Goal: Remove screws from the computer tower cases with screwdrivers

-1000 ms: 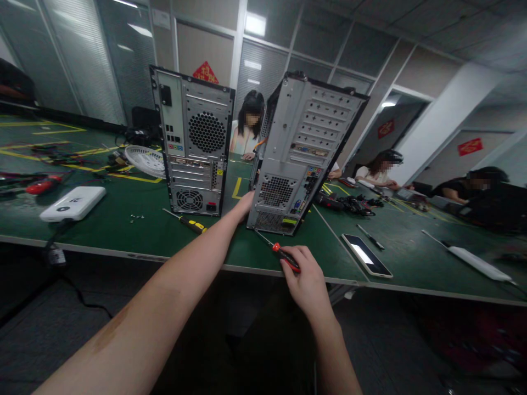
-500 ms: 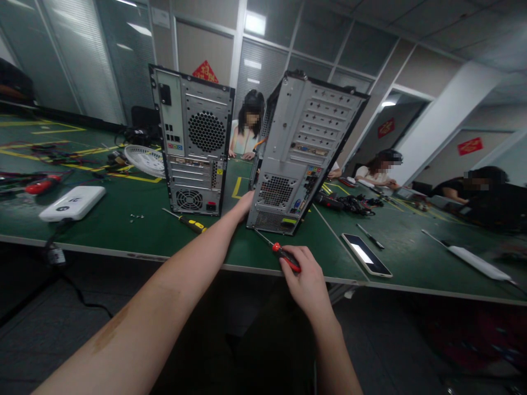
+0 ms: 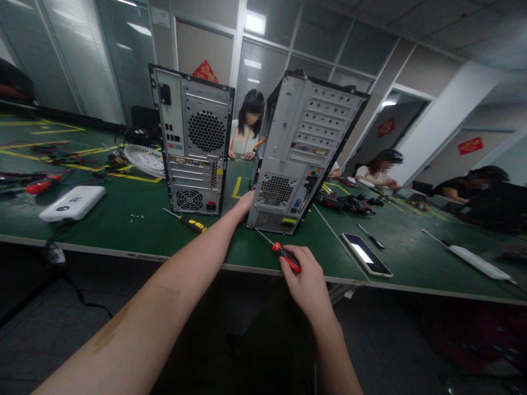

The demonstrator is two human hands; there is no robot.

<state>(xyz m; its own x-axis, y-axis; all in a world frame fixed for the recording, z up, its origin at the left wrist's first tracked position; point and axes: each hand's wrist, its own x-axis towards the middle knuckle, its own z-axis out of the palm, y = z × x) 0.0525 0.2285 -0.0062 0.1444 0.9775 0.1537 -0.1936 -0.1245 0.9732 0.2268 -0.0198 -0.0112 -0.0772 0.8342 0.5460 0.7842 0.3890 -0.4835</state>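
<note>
Two computer cases stand upright on the green table, backs facing me. My left hand (image 3: 246,204) reaches to the lower left side of the right case (image 3: 284,153); its fingers are hidden behind the case's edge. In my right hand (image 3: 304,269) is a red and black screwdriver (image 3: 284,255), its shaft pointing up and left to the bottom edge of that case. The left case (image 3: 197,142) stands apart from it. Near its base lies a yellow and black screwdriver (image 3: 191,223), partly behind my left forearm. Several small screws (image 3: 136,216) lie left of it.
A white device (image 3: 73,203), red-handled tool (image 3: 43,184) and white basket (image 3: 144,159) are at left. Rightward lie a phone (image 3: 365,254), a pen (image 3: 370,237), cables (image 3: 349,203) and a white tool (image 3: 480,263). People sit across and at the right. The table edge (image 3: 255,269) is close.
</note>
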